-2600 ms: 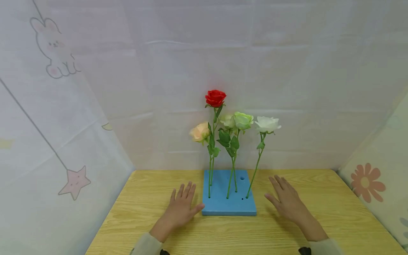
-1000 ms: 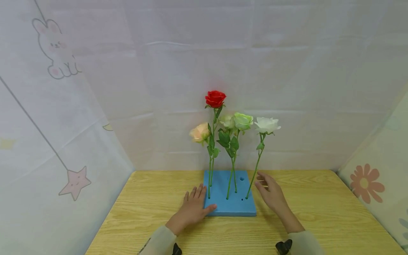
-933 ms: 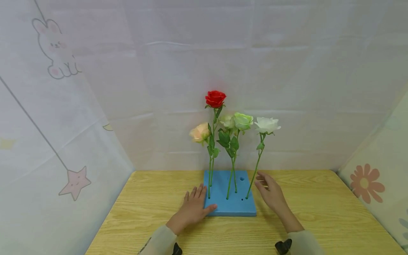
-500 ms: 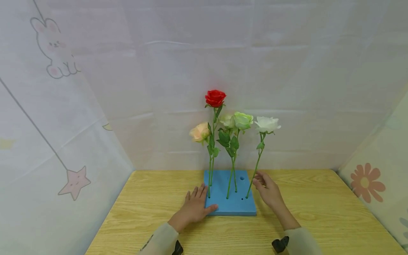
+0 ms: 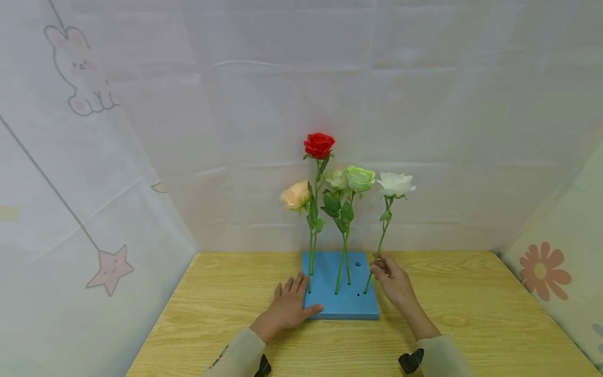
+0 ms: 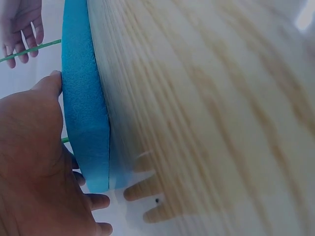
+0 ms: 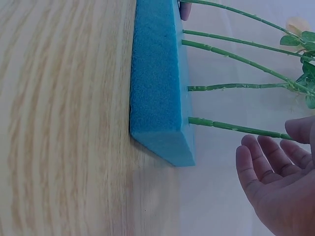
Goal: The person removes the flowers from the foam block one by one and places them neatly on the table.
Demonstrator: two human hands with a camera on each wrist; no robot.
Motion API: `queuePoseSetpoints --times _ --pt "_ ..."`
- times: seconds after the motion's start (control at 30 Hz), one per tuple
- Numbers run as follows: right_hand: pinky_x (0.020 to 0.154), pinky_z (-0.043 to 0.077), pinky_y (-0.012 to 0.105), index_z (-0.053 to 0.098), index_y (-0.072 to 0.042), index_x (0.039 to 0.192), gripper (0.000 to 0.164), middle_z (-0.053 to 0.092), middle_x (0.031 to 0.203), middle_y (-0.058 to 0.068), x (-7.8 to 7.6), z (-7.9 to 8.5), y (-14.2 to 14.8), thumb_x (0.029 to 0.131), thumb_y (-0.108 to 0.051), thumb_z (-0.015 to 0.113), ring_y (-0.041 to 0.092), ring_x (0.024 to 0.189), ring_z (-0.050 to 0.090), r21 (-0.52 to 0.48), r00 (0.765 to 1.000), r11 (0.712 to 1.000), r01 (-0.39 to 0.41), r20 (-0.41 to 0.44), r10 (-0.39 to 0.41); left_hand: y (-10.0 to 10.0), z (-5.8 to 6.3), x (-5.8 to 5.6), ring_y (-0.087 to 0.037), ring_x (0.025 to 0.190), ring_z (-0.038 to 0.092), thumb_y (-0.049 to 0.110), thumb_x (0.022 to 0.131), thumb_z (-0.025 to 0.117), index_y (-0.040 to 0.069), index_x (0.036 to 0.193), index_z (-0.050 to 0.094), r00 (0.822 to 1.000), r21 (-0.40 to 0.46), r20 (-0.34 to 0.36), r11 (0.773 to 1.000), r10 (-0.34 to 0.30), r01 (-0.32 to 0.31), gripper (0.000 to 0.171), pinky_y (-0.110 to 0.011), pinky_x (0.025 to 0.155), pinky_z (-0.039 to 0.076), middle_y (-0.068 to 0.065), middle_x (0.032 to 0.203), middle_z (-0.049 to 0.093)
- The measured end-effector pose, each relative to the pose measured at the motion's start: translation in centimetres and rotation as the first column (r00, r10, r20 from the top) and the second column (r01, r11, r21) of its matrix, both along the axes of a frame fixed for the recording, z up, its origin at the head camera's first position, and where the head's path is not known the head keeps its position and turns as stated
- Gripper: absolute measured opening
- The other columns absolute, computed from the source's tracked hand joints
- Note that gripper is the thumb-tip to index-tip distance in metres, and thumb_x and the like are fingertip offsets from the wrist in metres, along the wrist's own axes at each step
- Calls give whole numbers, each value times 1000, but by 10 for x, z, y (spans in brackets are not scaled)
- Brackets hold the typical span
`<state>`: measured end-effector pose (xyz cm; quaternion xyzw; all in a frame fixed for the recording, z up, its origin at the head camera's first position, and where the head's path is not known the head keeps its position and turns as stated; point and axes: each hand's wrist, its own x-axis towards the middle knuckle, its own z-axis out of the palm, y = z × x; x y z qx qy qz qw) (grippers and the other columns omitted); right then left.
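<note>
My left hand (image 5: 285,308) lies with spread, straight fingers on the left edge of the blue foam block (image 5: 346,309), its thumb along the block's front. My right hand (image 5: 394,280) pinches the stem of a white rose (image 5: 395,185) between thumb and fingers, a little above the block. In the right wrist view that green stem (image 7: 236,128) runs from the block up to the thumb (image 7: 300,130), and the other fingers are spread loosely below it. The white rose leans right, its lower end in a hole near the block's right edge.
Also in the block stand a red rose (image 5: 319,145), a peach rose (image 5: 295,196), a green rose (image 5: 360,178) and a paler rose (image 5: 336,179) partly behind it. A bare hole (image 5: 358,264) shows at the back right. A white cloth (image 5: 254,131) hangs behind the wooden table (image 5: 212,293).
Both hands have come inward from beside the block. The left has settled onto its left edge; the right has moved left to the white rose's stem and now pinches it.
</note>
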<state>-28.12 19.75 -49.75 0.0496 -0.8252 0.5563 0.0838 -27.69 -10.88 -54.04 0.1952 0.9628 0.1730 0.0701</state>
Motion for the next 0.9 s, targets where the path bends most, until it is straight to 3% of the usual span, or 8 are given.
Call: queuePoseSetpoints --times 0.27,0.53,0.9 --pt "86 57 27 56 -7 138 33 68 121 15 0 -3 -1 105 -12 58 31 110 67 22 1000 1000 10 -28 -10 0 3 2 -44 153 17 73 96 43 9 164 15 1000 -26 -7 1000 -16 15 98 -70 117 11 -13 170 9" --pt "86 57 27 58 -7 133 28 67 122 18 -2 -4 -2 104 -9 57 30 110 67 3 1000 1000 5 -12 -5 0 -2 2 -43 153 18 76 96 37 9 164 15 1000 -63 -29 998 -11 9 98 -69 118 12 -12 170 9" --pt "92 57 40 59 -5 130 25 67 121 21 -1 -5 -3 105 -8 56 30 109 68 -18 1000 1000 -3 -6 3 1 0 4 -42 153 17 74 97 38 10 164 17 998 -81 -58 997 -1 -4 95 -67 118 13 -11 170 12"
